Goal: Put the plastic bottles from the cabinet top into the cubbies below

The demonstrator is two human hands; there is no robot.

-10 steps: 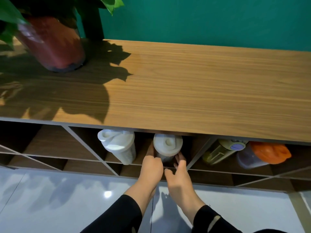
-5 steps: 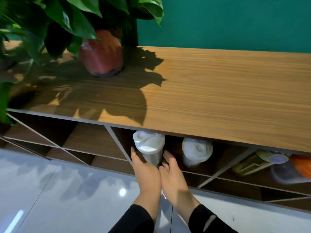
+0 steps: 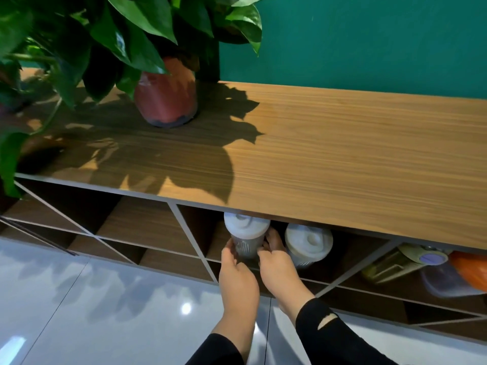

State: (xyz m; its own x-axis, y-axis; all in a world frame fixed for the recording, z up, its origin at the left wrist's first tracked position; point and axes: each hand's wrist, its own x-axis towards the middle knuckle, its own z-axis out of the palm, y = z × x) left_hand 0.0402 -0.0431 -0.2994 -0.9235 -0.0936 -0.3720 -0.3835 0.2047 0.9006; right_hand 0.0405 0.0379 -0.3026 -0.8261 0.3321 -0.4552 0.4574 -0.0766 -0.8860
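Hands: left hand [image 3: 238, 279] and right hand [image 3: 279, 270] curl around shaker [image 3: 246, 238], steadying it upright in cubby [image 3: 200, 233] at 6 o'clock; second shaker [image 3: 308, 245] stands just beside at 3 o'clock.

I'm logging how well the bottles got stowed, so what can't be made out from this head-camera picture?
- Base of the left white-lidded bottle: hidden by the left hand and right hand.
- Back of the cubbies: covered by the overhanging cabinet top, in shadow.
- Orange-lidded bottle: cut off by the right edge.
- Green bottle: blurred, details unreadable.
- Lower cubbies: mostly out of sight.
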